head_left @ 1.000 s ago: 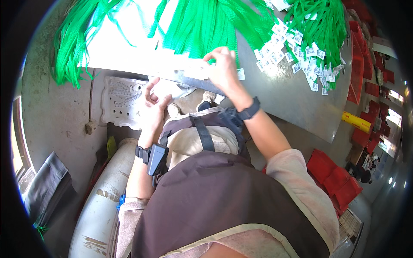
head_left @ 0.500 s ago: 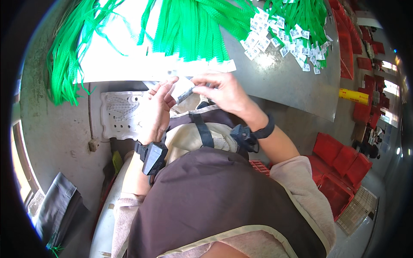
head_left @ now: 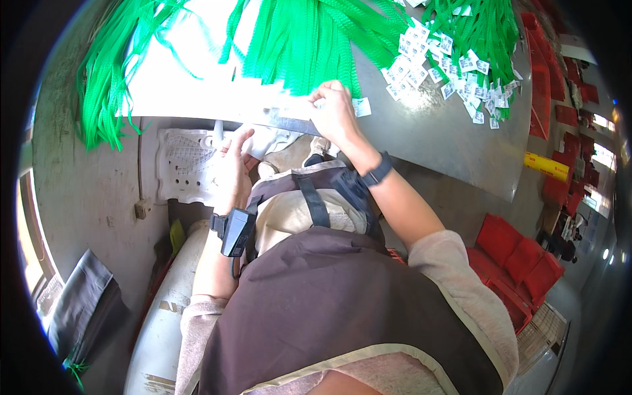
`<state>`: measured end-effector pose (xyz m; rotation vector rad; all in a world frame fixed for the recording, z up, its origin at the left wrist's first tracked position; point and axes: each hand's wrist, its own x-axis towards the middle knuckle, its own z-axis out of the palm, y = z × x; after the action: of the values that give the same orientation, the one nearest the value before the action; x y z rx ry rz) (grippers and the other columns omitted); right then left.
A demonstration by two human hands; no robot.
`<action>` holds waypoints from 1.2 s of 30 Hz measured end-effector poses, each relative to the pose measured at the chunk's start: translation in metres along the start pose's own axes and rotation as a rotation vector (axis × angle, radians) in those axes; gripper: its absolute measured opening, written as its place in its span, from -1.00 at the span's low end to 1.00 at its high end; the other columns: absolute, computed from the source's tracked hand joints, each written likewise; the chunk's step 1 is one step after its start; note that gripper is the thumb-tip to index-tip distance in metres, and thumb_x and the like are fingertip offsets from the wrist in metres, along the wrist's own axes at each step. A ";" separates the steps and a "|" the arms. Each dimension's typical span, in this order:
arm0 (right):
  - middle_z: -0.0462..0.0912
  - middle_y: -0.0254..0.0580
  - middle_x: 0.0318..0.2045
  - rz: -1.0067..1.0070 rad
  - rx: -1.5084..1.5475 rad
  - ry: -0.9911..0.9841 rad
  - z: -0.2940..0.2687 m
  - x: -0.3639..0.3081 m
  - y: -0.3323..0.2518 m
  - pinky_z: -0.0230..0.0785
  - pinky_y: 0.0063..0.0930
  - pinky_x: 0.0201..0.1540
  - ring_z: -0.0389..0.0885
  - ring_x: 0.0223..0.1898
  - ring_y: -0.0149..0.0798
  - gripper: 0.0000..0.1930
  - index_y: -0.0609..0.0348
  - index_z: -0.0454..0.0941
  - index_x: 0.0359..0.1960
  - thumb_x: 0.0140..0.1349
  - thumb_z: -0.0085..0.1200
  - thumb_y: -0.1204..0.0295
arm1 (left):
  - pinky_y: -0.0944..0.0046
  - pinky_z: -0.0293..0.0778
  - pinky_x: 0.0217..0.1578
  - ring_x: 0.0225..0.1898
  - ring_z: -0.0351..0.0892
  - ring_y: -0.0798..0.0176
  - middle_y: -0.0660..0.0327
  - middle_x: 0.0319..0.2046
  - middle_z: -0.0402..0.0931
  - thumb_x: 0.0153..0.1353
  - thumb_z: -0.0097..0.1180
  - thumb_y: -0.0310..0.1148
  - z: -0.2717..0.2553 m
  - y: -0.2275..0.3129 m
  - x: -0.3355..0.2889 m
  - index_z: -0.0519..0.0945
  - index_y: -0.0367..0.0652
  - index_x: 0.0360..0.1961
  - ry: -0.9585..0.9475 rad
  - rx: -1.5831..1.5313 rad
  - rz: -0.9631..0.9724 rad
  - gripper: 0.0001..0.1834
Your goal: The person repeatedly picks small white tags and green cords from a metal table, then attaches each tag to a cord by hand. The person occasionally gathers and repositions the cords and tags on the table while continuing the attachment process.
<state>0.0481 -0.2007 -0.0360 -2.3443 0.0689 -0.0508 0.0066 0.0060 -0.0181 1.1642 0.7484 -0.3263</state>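
Observation:
Long strips of green mesh netting (head_left: 293, 46) lie across the tabletop, their near ends at the front edge in glare. My right hand (head_left: 334, 112) is over that edge by these ends, fingertips pinched together; what they hold, if anything, is lost in the brightness. A white tag (head_left: 361, 106) sits just right of it. Lower and to the left, my left hand (head_left: 232, 168) is in front of the table edge with fingers curled and thumb up. Something white shows beside its fingers, but I cannot tell whether it is held. Both wrists wear black straps with devices.
More green netting with many white tags (head_left: 471, 82) lies at the table's (head_left: 454, 138) right. Another green bundle (head_left: 105, 99) hangs over its left end. A white perforated plastic piece (head_left: 181, 178) is below the edge. Red crates (head_left: 507, 253) stand at the right; a whitish cylinder (head_left: 164, 316) lies left.
My hands have moved apart. The right hand has gone up from the white label to the netting ends at the table edge; the left stays low, slightly turned.

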 end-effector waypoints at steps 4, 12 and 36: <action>0.48 -0.05 -0.26 -0.102 -0.160 0.032 0.013 0.012 0.024 0.25 -0.25 -0.03 0.41 -0.11 -0.06 -0.87 0.14 0.59 -0.51 -0.09 0.25 0.39 | 0.48 0.45 -0.26 -0.34 0.53 0.47 0.19 -0.30 0.58 0.08 0.18 -0.47 0.002 -0.005 -0.009 0.51 -0.30 -0.10 -0.071 0.148 0.196 -0.67; 0.62 0.00 -0.34 0.101 -0.463 0.203 -0.193 0.061 -0.001 0.47 -0.35 -0.39 0.63 -0.41 -0.16 -0.23 0.12 0.03 0.28 0.04 0.19 0.48 | 0.55 0.35 -0.28 -0.31 0.46 0.55 0.26 -0.24 0.60 0.16 0.07 -0.55 0.015 0.013 -0.032 0.61 -0.28 -0.19 -0.275 0.091 0.244 -0.81; 0.51 -0.16 -0.40 -0.037 0.211 -0.079 -0.034 -0.014 -0.016 0.27 -0.43 -0.26 0.46 -0.28 -0.25 -0.85 0.20 0.55 -0.52 -0.07 0.24 0.40 | 0.39 0.45 -0.25 -0.27 0.52 0.36 0.18 -0.23 0.50 0.13 0.18 -0.23 0.008 0.001 -0.010 0.46 -0.21 -0.12 0.028 -0.015 0.039 -0.64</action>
<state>0.0330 -0.2125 -0.0008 -2.1344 -0.0180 0.0156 0.0030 -0.0026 -0.0090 1.1697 0.7503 -0.2724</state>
